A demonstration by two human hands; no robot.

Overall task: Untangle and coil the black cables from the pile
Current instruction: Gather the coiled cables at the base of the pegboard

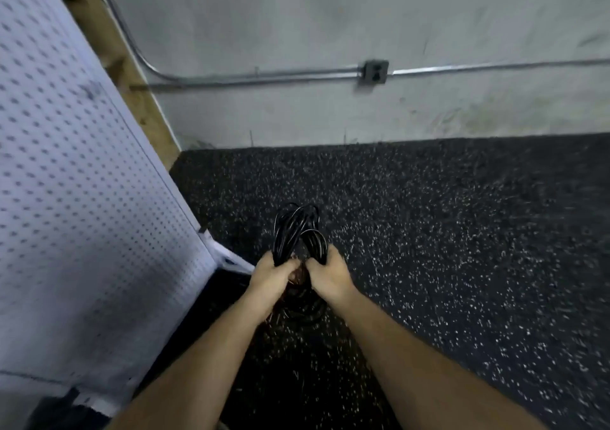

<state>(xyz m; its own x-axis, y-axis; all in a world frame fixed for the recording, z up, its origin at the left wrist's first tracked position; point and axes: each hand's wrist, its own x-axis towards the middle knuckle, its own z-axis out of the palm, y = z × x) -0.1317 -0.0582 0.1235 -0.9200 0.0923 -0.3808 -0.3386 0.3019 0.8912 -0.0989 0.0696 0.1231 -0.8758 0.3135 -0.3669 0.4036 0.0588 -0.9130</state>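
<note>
Now: both hands are up in front of me, over the speckled floor (429, 231). Left hand (271, 276) is curled round one side of the black cable bundle (297, 231). Right hand (330, 274) is curled round the other side, thumbs nearly meeting in the middle. Loops stand above my fists in two lobes, and more hang below between my wrists. The source pile is not in view.

Judgement: this is the coiling step, probably late, since the strands run mostly parallel with no knot that I can see. The frame is blurred and I cannot find the loose end.

The next move calls for one hand to anchor the coil while the other evens the lower loops and finds the tail. The white pegboard panel (82, 165) is close on my left, so loops should stay off it.
</note>
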